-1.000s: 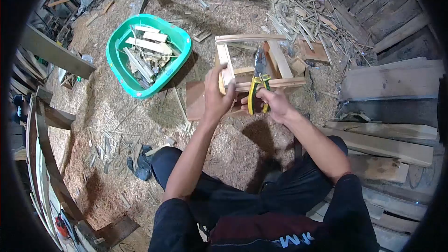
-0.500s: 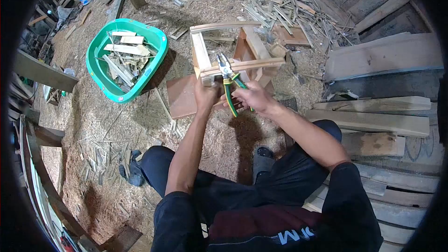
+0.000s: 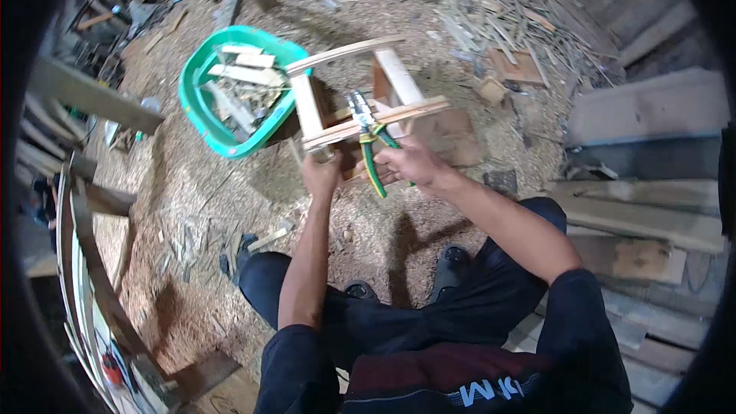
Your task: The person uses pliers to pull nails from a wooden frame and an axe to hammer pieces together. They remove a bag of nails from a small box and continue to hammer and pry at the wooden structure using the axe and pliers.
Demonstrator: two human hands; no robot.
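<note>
A small open wooden frame (image 3: 397,78) made of pale slats is held up in front of me. My left hand (image 3: 322,174) is closed around its near left corner. In my right hand (image 3: 418,165) are combination pliers (image 3: 369,159) with green and yellow handles. Their metal jaws point away from me and overlap the frame's near rail in this view. The right-hand fingers wrap the handles, which are spread apart, just below that rail.
To the left, a green plastic tub (image 3: 190,111) holds wood offcuts. Thin scrap strips (image 3: 491,27) lie heaped at the back right. Stacked boards (image 3: 644,207) line the right side, and a wooden post (image 3: 96,96) slants in from the left. Wood shavings cover the floor.
The wooden frame has moved left with both hands and the pliers, and now overlaps the tub's edge in view. The camera view has shifted, showing more of both feet.
</note>
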